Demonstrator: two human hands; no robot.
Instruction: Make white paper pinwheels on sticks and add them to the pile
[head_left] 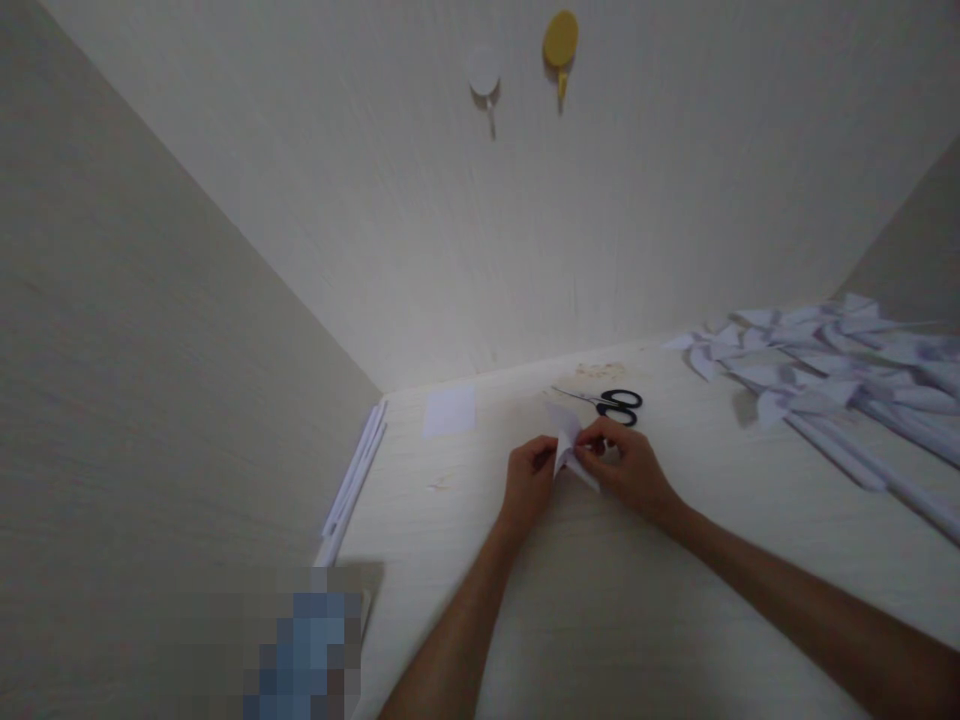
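Observation:
Between my two hands is a white paper pinwheel [565,424], held above the table with its folded blades pointing up and down. My left hand [528,484] pinches it from the left side. The fingers of my right hand [624,466] are closed at its middle from the right; whatever small part they press there is hidden. Just beyond my right hand lies a pair of scissors [618,405] with black handles, blades toward the left. A square white sheet of paper [450,411] rests on the table to the left.
Several paper pinwheels [802,385] on rolled paper sticks lie piled at the right. Rolled paper sticks [355,470] line the left wall. Small scraps [600,370] sit near the back wall, which bears a white hook [484,78] and a yellow hook [561,42]. A blurred-out patch covers the lower left.

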